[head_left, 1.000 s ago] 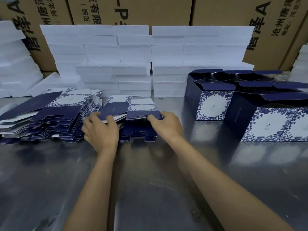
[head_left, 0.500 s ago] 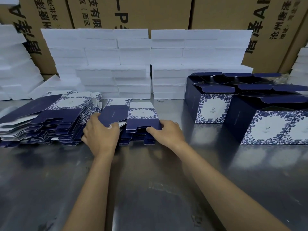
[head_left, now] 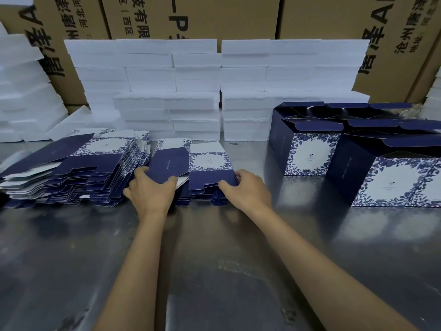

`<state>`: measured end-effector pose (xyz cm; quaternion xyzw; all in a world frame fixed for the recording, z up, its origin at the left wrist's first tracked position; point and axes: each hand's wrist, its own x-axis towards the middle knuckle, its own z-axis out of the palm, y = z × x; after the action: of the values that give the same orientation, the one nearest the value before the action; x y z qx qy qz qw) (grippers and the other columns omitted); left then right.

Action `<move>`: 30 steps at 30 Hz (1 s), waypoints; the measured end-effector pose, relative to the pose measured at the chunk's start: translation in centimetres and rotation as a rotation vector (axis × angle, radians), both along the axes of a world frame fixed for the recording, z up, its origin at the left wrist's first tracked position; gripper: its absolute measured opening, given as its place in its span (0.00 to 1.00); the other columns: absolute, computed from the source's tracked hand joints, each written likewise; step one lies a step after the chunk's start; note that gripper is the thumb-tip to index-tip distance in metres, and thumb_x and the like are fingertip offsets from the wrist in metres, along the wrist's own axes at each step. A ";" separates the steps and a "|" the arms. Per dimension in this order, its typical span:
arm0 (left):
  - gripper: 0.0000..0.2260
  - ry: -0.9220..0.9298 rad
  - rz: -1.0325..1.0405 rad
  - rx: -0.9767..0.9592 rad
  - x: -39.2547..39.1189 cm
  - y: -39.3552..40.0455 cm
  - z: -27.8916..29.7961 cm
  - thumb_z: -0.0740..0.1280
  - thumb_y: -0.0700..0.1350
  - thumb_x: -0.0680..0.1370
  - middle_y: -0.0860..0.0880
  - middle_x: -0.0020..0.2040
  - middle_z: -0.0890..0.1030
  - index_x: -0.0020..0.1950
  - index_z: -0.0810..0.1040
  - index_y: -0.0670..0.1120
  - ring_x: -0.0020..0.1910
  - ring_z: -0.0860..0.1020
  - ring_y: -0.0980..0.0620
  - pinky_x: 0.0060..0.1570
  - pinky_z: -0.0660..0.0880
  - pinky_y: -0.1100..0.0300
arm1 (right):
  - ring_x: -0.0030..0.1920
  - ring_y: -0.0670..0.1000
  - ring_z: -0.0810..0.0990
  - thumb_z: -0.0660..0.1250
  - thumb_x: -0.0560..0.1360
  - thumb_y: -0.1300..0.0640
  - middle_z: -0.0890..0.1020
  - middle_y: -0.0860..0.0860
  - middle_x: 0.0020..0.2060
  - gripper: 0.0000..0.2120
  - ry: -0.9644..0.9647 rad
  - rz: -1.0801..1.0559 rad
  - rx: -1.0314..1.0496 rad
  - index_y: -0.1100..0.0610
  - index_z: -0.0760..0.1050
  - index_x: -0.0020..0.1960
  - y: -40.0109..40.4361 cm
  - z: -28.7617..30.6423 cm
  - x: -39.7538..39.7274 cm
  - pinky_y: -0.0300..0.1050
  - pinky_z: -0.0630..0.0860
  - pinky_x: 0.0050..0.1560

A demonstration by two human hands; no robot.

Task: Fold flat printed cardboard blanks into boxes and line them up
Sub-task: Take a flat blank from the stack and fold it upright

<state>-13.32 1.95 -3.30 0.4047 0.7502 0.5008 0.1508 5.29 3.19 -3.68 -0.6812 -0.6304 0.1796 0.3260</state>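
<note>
Both hands are on the small stack of flat blanks at the middle of the desk. The left hand has its fingers curled over the dark panel at the left edge of the top blank. The right hand pinches the near right corner of the same blank, thumb under the flap. Both are closed on it, and it is lifted slightly off the stack at the near edge.

A bigger, fanned pile of blanks sits just left, touching the small stack. The folded boxes stand in rows at the right, tops open.

Risks, as a judgement:
- a second blank sticks and comes up too, because the flaps nest;
- the lift drags the small stack toward the near edge or knocks the fanned pile, which already leans;
- a pinched corner flap creases;
- swinging it right could bump the box row out of line.

Writing: the brown cartons behind carry large black Chinese print, seen upside down; "A" and "P" are readable, the rest is not clear enough. The small logo and text on the blanks are too tiny to read. The white foam blocks carry no writing.
</note>
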 end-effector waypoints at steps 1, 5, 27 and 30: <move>0.29 0.006 0.002 -0.001 0.0 0.0 0.0 0.72 0.46 0.74 0.36 0.67 0.71 0.73 0.67 0.43 0.69 0.62 0.38 0.64 0.64 0.48 | 0.51 0.55 0.78 0.66 0.74 0.43 0.81 0.48 0.45 0.13 -0.006 -0.008 0.000 0.53 0.76 0.47 0.0 0.0 -0.1 0.47 0.73 0.47; 0.28 0.114 0.046 -0.020 0.2 -0.2 -0.3 0.73 0.46 0.73 0.37 0.68 0.72 0.72 0.69 0.44 0.68 0.64 0.38 0.64 0.65 0.47 | 0.53 0.55 0.78 0.65 0.76 0.43 0.81 0.50 0.49 0.16 0.005 -0.017 0.001 0.56 0.76 0.50 0.1 0.0 -0.2 0.52 0.77 0.54; 0.36 -0.008 -0.285 0.599 4.7 -2.7 3.1 0.60 0.28 0.75 0.55 0.76 0.67 0.79 0.61 0.55 0.65 0.71 0.70 0.65 0.71 0.67 | 0.43 0.55 0.83 0.66 0.82 0.58 0.83 0.57 0.46 0.19 1.177 0.200 -0.205 0.61 0.70 0.71 -0.6 4.7 3.5 0.49 0.81 0.49; 0.38 -0.041 -0.411 0.610 6.6 -3.7 3.3 0.58 0.27 0.74 0.59 0.74 0.70 0.79 0.61 0.56 0.47 0.74 0.79 0.43 0.69 0.79 | 0.45 0.58 0.83 0.62 0.82 0.43 0.83 0.57 0.42 0.19 1.227 0.212 -0.298 0.56 0.76 0.64 -1.9 4.8 6.2 0.53 0.79 0.52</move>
<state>-6.69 -1.71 0.03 0.5631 0.4661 0.6688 0.1357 11.44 1.29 1.08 -0.4266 -0.3615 0.6539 0.5096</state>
